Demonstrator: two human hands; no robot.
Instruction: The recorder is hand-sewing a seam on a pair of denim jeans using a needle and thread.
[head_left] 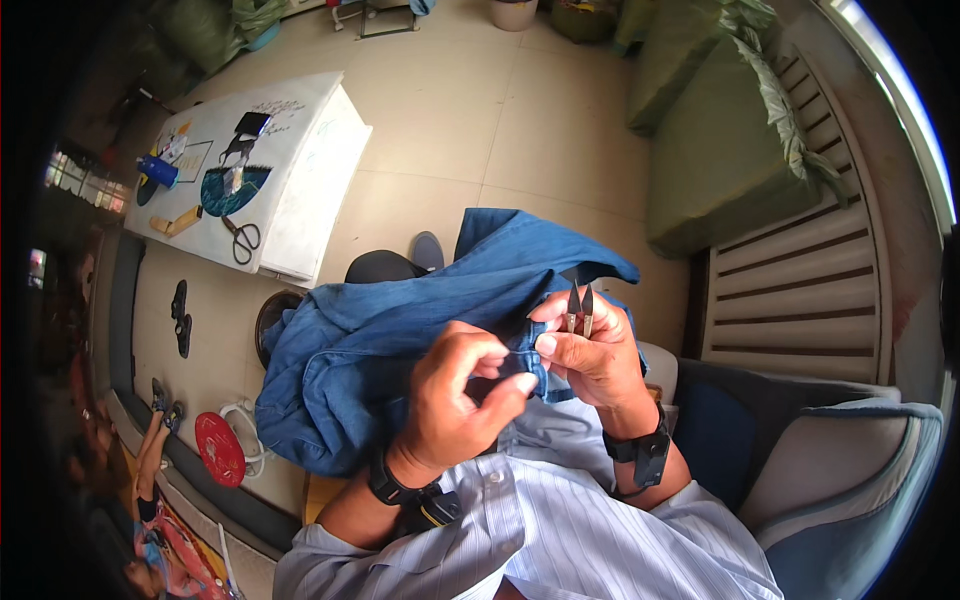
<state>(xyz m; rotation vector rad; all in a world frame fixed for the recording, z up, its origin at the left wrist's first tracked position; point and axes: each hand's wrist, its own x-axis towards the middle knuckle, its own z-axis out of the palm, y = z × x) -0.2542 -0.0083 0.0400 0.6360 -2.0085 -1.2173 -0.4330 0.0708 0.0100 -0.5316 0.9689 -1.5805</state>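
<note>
Blue denim fabric [350,390] is spread in folds over my lap. My right hand [590,355] grips a stitched edge of it, thumb on top, while also holding small thread snips [580,310] with dark blades pointing away from me. My left hand [462,395] is curled at that same edge, its thumb tip against the denim and its index finger bent beside what looks like a thin dark thread. The inner fingertips of my left hand are partly hidden.
A white table [300,200] at upper left holds black scissors [243,240], a blue object [160,170] and craft pieces. A red stool [220,447] and another person's legs [150,450] are at left. Green wrapped bundles [720,160], a slatted bench [790,310] and chair [840,480] are at right.
</note>
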